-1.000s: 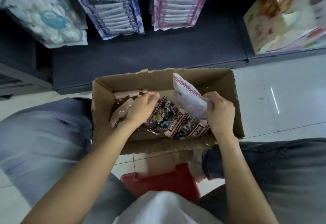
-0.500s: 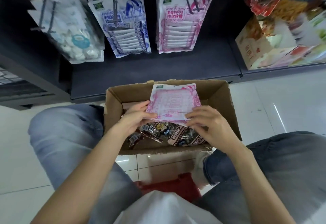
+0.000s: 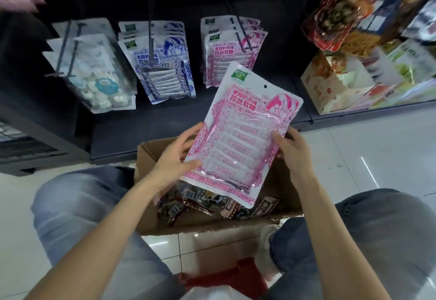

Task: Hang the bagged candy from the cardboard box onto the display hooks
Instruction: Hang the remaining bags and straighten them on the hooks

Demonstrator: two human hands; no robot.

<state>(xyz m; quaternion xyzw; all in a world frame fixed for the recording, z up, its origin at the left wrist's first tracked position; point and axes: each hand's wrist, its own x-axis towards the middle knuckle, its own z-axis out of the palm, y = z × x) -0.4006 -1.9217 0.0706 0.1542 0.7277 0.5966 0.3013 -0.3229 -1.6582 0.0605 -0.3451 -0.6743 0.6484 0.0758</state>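
Pink candy bag [image 3: 238, 134] now raised, cardboard box [image 3: 146, 155] half-hidden beneath.

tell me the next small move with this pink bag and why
Probably lift the pink bag up and forward so its punched hole meets the tip of the hook carrying the matching pink bags. Both the left hand and right hand grip its sides above the cardboard box, print upright, hole uppermost and unobstructed.
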